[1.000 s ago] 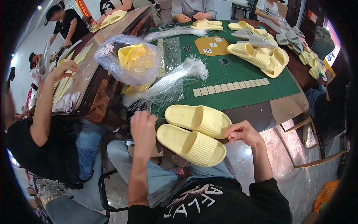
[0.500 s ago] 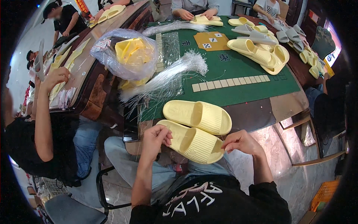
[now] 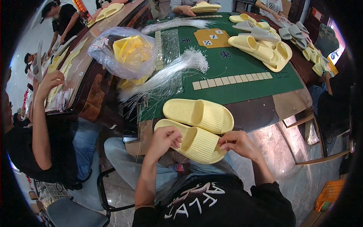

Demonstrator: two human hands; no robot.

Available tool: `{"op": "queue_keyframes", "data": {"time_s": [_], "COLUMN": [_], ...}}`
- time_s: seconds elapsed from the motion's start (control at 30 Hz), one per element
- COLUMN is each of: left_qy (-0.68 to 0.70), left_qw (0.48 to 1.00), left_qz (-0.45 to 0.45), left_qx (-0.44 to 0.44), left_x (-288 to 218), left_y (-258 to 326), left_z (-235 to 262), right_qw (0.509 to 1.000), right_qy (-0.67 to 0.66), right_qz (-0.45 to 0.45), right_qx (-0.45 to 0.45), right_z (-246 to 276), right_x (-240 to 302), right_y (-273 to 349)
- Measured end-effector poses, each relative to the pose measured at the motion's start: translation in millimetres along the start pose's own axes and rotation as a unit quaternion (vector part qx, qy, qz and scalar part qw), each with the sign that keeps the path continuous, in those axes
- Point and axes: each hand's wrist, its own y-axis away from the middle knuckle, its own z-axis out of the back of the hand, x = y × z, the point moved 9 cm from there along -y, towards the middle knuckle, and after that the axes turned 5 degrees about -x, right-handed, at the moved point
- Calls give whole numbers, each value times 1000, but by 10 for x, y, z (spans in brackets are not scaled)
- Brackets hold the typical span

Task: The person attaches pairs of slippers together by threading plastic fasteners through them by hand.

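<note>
Left hand (image 3: 163,139): fingers pinched together at the inner rim of the nearer slide sandal (image 3: 193,142), gripping its edge at the heel end; whether something thin sits between the fingertips cannot be told. Right hand (image 3: 239,143): closed in a narrow pinch on the same sandal's toe-side edge, steadying it. The sandal lies between both hands at the table's near edge, over the lap. Handling judgement: keep the right-hand pinch firm so the soft foam does not twist while the left works the rim. Sandal: pale yellow moulded foam, ribbed strap, rounded sole. Just beyond the hands, touching it: second matching sandal (image 3: 199,113). Farther out, left: sheaf of clear plastic filaments (image 3: 166,77), fine and glossy; crinkled transparent bag (image 3: 124,51) of yellow pieces. Beneath: green felt table (image 3: 242,89).
</note>
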Motion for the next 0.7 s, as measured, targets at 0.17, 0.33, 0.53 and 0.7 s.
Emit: {"op": "queue_keyframes", "data": {"time_s": [0.17,0.33,0.53,0.7], "left_qy": [-75,-42,1,2], "left_qw": [987,991,992,995], "left_qz": [-99,-32,-40,-58], "left_qx": [102,122,120,83], "left_x": [-50,65,77,50], "left_y": [-70,-139,-145,-192], "left_z": [-551,-691,-690,-610], "right_qw": [999,986,958,955], "right_qy": [15,148,251,238], "right_qz": [33,80,137,170], "right_qx": [6,-5,-37,-57], "right_z": [-40,-83,-178,-157], "right_x": [126,279,305,386], "right_y": [2,80,82,-2]}}
